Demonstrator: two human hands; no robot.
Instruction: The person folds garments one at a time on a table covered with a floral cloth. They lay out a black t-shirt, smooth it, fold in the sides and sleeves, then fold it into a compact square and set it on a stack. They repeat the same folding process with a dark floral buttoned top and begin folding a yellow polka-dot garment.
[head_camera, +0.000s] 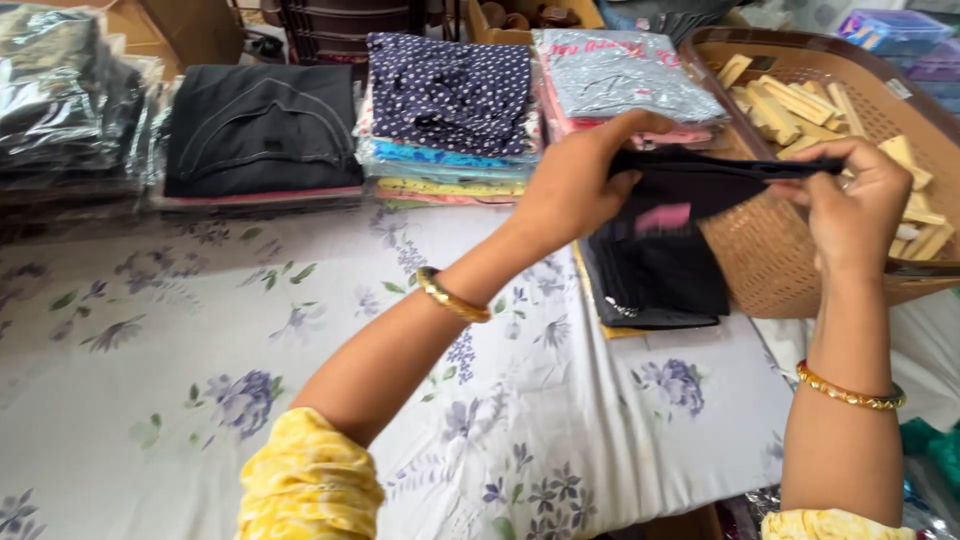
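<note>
Both hands, left hand (575, 185) and right hand (850, 200), fingers pinching black garment (665, 205) taut, centre-right of frame. Risk: hanging fold snags brown basket (770, 260) rim, or grip slips, garment drops.

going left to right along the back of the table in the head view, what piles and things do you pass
clear-bagged dark clothes → black folded garment stack → navy dotted stack → grey bagged stack → brown basket of wooden pieces
</note>
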